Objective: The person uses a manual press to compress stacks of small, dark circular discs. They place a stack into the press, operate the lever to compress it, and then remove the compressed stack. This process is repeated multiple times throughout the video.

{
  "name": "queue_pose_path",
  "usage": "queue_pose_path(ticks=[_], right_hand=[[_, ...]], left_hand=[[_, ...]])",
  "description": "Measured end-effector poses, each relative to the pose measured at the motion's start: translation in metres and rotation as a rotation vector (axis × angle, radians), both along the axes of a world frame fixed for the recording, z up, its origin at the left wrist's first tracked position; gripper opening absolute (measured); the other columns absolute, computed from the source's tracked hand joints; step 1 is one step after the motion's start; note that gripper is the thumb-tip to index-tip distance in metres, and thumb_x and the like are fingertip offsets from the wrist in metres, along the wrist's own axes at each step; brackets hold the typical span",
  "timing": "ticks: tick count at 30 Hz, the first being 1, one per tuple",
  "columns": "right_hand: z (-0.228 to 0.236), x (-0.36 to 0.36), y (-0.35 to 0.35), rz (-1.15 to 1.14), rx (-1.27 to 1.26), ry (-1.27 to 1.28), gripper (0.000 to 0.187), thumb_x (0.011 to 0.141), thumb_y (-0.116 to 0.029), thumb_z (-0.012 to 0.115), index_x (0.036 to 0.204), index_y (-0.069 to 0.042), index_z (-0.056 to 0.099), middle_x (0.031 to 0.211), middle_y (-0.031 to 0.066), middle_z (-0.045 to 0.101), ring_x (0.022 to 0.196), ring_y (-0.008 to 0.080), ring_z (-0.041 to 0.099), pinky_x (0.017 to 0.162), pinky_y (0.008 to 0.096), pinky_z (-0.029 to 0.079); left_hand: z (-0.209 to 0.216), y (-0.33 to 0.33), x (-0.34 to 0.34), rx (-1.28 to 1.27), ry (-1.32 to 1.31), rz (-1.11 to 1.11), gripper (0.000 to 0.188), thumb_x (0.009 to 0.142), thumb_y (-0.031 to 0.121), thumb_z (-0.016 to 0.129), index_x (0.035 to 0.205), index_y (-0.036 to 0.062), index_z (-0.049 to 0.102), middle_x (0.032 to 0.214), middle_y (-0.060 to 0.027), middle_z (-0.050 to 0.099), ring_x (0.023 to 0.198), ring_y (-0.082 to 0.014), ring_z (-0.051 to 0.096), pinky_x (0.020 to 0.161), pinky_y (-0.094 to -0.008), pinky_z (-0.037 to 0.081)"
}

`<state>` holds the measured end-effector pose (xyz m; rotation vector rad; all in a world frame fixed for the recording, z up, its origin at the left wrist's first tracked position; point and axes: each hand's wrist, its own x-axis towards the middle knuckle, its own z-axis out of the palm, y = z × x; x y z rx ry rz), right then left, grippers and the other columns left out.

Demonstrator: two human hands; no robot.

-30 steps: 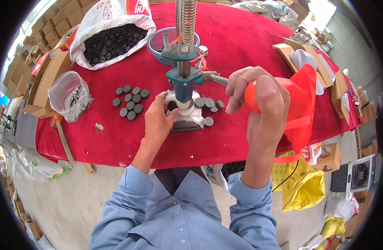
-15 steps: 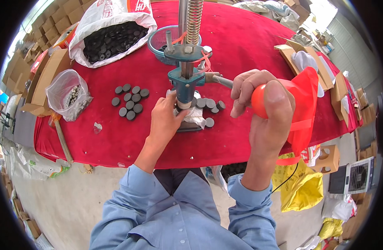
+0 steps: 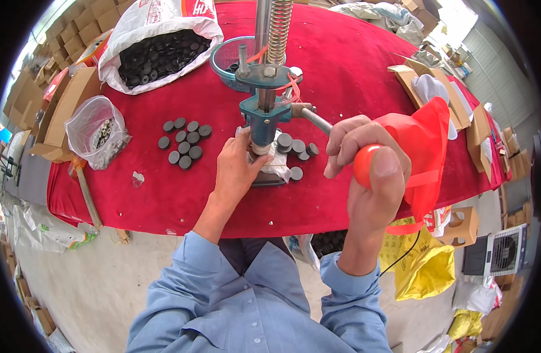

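A blue-green hand press (image 3: 263, 117) with a steel column and a coil spring stands on the table in front of me. My right hand (image 3: 376, 167) is closed around the red ball knob (image 3: 364, 166) at the end of the press lever (image 3: 316, 120). At the foot of the press, my left hand (image 3: 238, 165) has its thumb and fingers curled about the pale tip (image 3: 260, 149) of the ram. Whatever those fingers pinch is hidden. Just right of the ram lie several dark grey round discs (image 3: 297, 146), partly on a white plastic wrapper (image 3: 276, 166).
More grey discs (image 3: 192, 137) are grouped left of the press. Behind them, a white sack (image 3: 114, 50) spills black round parts. A clear tub (image 3: 76, 126) holds small metal pieces. A blue basket (image 3: 219, 62) stands behind the press; a red cloth bag (image 3: 423, 132) hangs beside my right hand.
The lever has swung slightly downward, and the red knob with my right hand on it sits lower in the view. My left hand stays at the ram tip.
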<state>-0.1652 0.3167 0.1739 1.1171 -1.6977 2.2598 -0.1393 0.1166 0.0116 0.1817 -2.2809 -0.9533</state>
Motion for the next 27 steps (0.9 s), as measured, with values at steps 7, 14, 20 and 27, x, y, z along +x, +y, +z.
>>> queue_pose_path(ticks=[7,14,20,27], right_hand=[[-0.065,0.028,0.010,-0.060,-0.052,0.112,0.052,0.096,-0.050,0.059,0.082,0.000,0.063,0.088,0.0156,0.063,0.075,0.0191,0.060,0.066,0.0339,0.048],[-0.108,0.035,0.003,-0.135,-0.159,0.156,0.056,0.097,-0.057,0.059,0.084,-0.002,0.061,0.090,0.0163,0.061,0.075,0.0223,0.061,0.066,0.0346,0.050],[-0.090,0.035,0.010,-0.132,-0.057,0.121,0.057,0.095,-0.057,0.060,0.082,-0.002,0.061,0.089,0.0162,0.061,0.074,0.0212,0.061,0.066,0.0339,0.051],[-0.067,0.028,0.012,-0.106,-0.003,0.127,0.057,0.095,-0.056,0.061,0.081,0.000,0.061,0.089,0.0169,0.061,0.070,0.0185,0.061,0.063,0.0309,0.053]], left_hand=[[-0.005,-0.051,0.044,-0.247,0.003,0.185,0.036,0.084,0.012,0.082,0.117,0.0034,0.070,0.115,-0.0129,0.071,0.108,-0.0330,0.064,0.093,-0.0430,0.052],[-0.024,-0.090,0.087,-0.450,-0.255,0.294,0.042,0.086,0.007,0.076,0.128,0.0045,0.070,0.135,-0.0144,0.061,0.120,-0.0358,0.056,0.102,-0.0433,0.047],[-0.026,-0.093,0.082,-0.313,-0.186,0.339,0.037,0.085,0.009,0.078,0.122,0.0057,0.072,0.135,-0.0135,0.063,0.115,-0.0337,0.059,0.100,-0.0437,0.050],[-0.030,-0.100,0.076,-0.316,-0.133,0.276,0.033,0.084,0.007,0.079,0.116,0.0027,0.073,0.128,-0.0145,0.070,0.107,-0.0339,0.063,0.094,-0.0428,0.053]])
